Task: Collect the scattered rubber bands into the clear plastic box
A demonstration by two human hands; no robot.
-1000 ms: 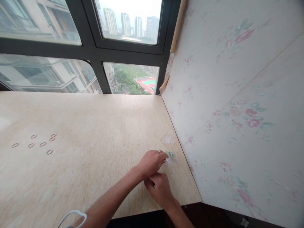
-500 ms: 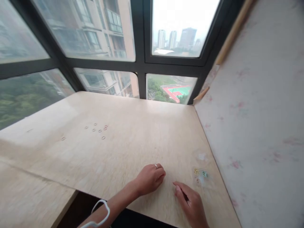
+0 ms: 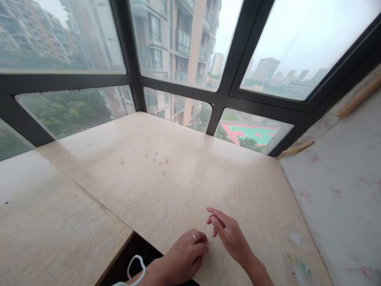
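Observation:
My left hand point(image 3: 188, 251) rests low on the wooden tabletop point(image 3: 184, 198), its fingers curled together, with a ring on one finger. Whatever it may hold is hidden under the fingers. Just to its right is my right hand point(image 3: 230, 234), index finger stretched out and the others loosely bent, with nothing visible in it. The fingertips of the two hands are close to each other. Farther off on the tabletop lie several small thin rings, among them a reddish ring point(image 3: 167, 161), a ring nearer to me point(image 3: 164, 173) and one apart at the left point(image 3: 122, 162).
At the right, by the wallpapered wall point(image 3: 336, 198), lies a clear plastic pack point(image 3: 297, 268) with small coloured pieces. A dark window frame point(image 3: 178, 89) borders the tabletop's back. A dark gap point(image 3: 133, 254) opens at the front edge. A white cord point(image 3: 137, 262) loops at my left wrist.
My view has swung left, so the rings and pack appear farther right. My right hand has come forward beside the left, its fingers now more stretched out. The left stays curled.

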